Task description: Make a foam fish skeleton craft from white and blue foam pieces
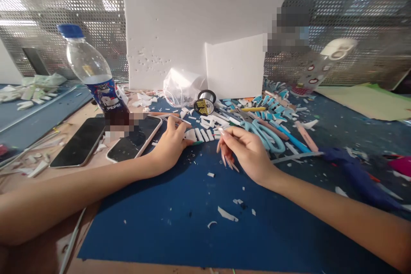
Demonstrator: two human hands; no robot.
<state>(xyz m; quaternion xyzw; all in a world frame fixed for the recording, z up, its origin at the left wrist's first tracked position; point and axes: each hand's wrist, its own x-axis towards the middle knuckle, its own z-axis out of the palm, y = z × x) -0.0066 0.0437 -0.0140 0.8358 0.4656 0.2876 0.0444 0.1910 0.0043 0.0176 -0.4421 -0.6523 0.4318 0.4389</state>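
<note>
Low over the blue mat, my left hand has its thumb and index finger about a small white piece. A green tip shows at the thumb; I cannot tell what it is. Right beside it, several short white strips lie in a row. My right hand is pinched, thumb against index finger, with the other long-nailed fingers curled below. Whatever is in that pinch is too small to make out. Behind the strips stands a spool of clear line, and blue-handled scissors lie beyond my right hand.
Two phones and a Pepsi bottle are at left. A clear plastic bag rests before white foam boards. Blue and white scraps cover the back. A dark blue glue gun lies right, near a clear tumbler.
</note>
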